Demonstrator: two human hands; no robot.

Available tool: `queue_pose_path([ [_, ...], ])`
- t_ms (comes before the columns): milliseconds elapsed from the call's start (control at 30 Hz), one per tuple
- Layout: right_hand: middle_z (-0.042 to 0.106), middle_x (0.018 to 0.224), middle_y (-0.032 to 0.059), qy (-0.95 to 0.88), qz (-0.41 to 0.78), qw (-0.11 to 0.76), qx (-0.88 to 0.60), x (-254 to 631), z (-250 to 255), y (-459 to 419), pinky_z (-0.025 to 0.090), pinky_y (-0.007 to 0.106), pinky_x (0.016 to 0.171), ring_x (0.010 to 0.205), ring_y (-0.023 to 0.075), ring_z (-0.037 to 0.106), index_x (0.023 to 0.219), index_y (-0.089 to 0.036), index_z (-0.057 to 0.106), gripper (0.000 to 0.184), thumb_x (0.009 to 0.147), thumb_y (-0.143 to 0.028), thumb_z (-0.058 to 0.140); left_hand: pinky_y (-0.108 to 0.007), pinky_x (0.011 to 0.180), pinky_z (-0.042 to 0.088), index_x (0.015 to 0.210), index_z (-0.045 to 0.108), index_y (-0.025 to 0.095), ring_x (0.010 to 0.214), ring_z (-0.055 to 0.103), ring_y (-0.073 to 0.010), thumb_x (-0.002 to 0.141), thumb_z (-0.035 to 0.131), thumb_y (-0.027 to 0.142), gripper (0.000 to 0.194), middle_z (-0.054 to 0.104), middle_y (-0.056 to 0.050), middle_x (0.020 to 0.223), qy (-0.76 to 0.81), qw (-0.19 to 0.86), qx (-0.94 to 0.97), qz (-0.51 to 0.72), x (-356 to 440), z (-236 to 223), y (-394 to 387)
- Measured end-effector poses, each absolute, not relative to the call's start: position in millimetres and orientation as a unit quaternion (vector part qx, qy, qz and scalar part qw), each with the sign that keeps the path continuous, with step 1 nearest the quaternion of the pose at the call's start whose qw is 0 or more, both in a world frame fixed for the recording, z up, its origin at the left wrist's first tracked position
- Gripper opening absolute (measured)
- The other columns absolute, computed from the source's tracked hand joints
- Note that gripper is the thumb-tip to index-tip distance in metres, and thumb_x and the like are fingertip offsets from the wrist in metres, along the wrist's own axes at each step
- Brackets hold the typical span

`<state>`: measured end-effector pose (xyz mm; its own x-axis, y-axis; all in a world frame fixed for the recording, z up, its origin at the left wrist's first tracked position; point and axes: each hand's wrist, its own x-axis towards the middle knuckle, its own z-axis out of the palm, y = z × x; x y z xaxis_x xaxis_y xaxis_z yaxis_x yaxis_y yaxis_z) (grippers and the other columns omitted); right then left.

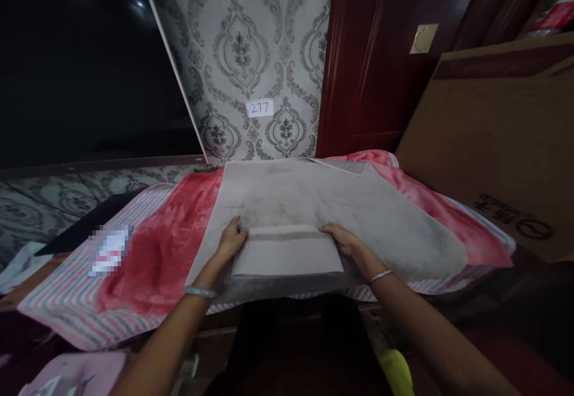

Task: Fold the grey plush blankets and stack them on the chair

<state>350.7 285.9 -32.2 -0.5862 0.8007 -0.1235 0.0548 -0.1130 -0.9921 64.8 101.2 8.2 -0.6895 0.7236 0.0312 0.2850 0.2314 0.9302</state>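
Observation:
A grey cloth (314,204) lies spread over a red and striped blanket (152,252). Its near edge is folded up into a flat band (287,255). My left hand (231,237) grips the left end of that fold, fingers curled over the edge. At the fold's right end my right hand (343,240) pinches the cloth, thumb on top. A bangle sits on each wrist.
A large cardboard box (493,145) leans at the right. A dark red wooden door (372,73) and patterned wallpaper with a label reading 277 (259,107) stand behind. A dark screen (81,67) fills the upper left. A yellow object (397,372) lies low right.

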Motion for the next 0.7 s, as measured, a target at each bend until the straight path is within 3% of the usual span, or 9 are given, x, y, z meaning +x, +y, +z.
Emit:
queue_pose_path([
  [67, 0.074, 0.078, 0.0057, -0.653, 0.583, 0.247, -0.416, 356.9, -29.1, 296.7, 0.057, 0.033, 0.067, 0.071, 0.0221, 0.068, 0.099, -0.017, 0.070, 0.029, 0.072, -0.021, 0.060, -0.053, 0.122, 0.031, 0.133, 0.060, 0.016, 0.142, 0.046, -0.0338, 0.080, 0.068, 0.021, 0.054, 0.058, -0.015, 0.145, 0.764, 0.113, 0.448, 0.452, 77.2, 14.4, 103.2],
  [133, 0.077, 0.097, 0.0097, -0.729, 0.430, 0.268, -0.460, 359.0, -23.1, 306.0, 0.057, 0.039, 0.085, 0.091, 0.0260, 0.071, 0.122, -0.016, 0.068, 0.045, 0.078, -0.022, 0.058, -0.054, 0.124, 0.028, 0.136, 0.059, 0.017, 0.145, 0.042, -0.0323, 0.088, 0.061, 0.026, 0.048, 0.053, -0.014, 0.152, 0.746, 0.046, 0.566, 0.347, 101.6, 17.6, 107.6],
  [200, 0.072, 0.123, 0.0136, -0.806, 0.279, 0.302, -0.426, 353.0, -16.8, 310.0, 0.049, 0.045, 0.105, 0.116, 0.0288, 0.065, 0.138, -0.016, 0.061, 0.053, 0.087, -0.026, 0.053, -0.055, 0.123, 0.029, 0.141, 0.056, 0.019, 0.147, 0.040, -0.0311, 0.096, 0.053, 0.030, 0.047, 0.050, -0.014, 0.155, 0.712, 0.009, 0.661, 0.237, 134.2, 15.0, 114.1],
  [267, 0.059, 0.145, 0.0133, -0.876, 0.202, 0.295, -0.324, 338.8, -13.3, 308.1, 0.038, 0.048, 0.117, 0.136, 0.0281, 0.052, 0.146, -0.017, 0.055, 0.054, 0.095, -0.031, 0.044, -0.061, 0.123, 0.025, 0.148, 0.049, 0.023, 0.151, 0.034, -0.0323, 0.099, 0.051, 0.037, 0.052, 0.043, -0.013, 0.160, 0.669, -0.021, 0.727, 0.154, 167.2, 5.7, 120.0],
  [367, 0.042, 0.160, 0.0074, -0.945, 0.174, 0.195, -0.196, 312.2, -15.2, 303.4, 0.026, 0.054, 0.123, 0.152, 0.0254, 0.031, 0.154, -0.024, 0.046, 0.055, 0.103, -0.038, 0.032, -0.070, 0.120, 0.022, 0.156, 0.039, 0.028, 0.154, 0.025, -0.0371, 0.098, 0.053, 0.049, 0.063, 0.034, -0.014, 0.165, 0.635, -0.049, 0.763, 0.109, 200.2, -16.3, 123.3],
  [467, 0.030, 0.166, 0.0042, -0.970, 0.159, 0.081, -0.166, 292.1, -20.0, 313.4, 0.019, 0.058, 0.124, 0.156, 0.0257, 0.018, 0.159, -0.027, 0.037, 0.056, 0.106, -0.042, 0.026, -0.070, 0.119, 0.025, 0.158, 0.034, 0.031, 0.154, 0.025, -0.0377, 0.099, 0.050, 0.050, 0.064, 0.033, -0.012, 0.165, 0.636, -0.072, 0.761, 0.110, 207.4, -35.1, 121.1],
  [600, 0.016, 0.170, 0.0039, -0.974, 0.110, 0.041, -0.196, 272.9, -19.1, 355.2, 0.015, 0.056, 0.124, 0.157, 0.0269, 0.011, 0.162, -0.029, 0.029, 0.058, 0.107, -0.047, 0.028, -0.067, 0.120, 0.026, 0.158, 0.035, 0.034, 0.153, 0.026, -0.0357, 0.099, 0.049, 0.047, 0.062, 0.036, -0.009, 0.164, 0.630, -0.082, 0.764, 0.112, 202.2, -41.9, 117.9],
  [700, 0.016, 0.171, 0.0039, -0.967, 0.086, 0.040, -0.238, 256.8, -17.8, 391.9, 0.017, 0.055, 0.124, 0.157, 0.0271, 0.014, 0.162, -0.032, 0.026, 0.060, 0.106, -0.052, 0.027, -0.066, 0.121, 0.025, 0.158, 0.033, 0.036, 0.154, 0.026, -0.0356, 0.098, 0.053, 0.044, 0.064, 0.033, -0.008, 0.166, 0.633, -0.078, 0.763, 0.108, 202.1, -39.3, 116.8],
])
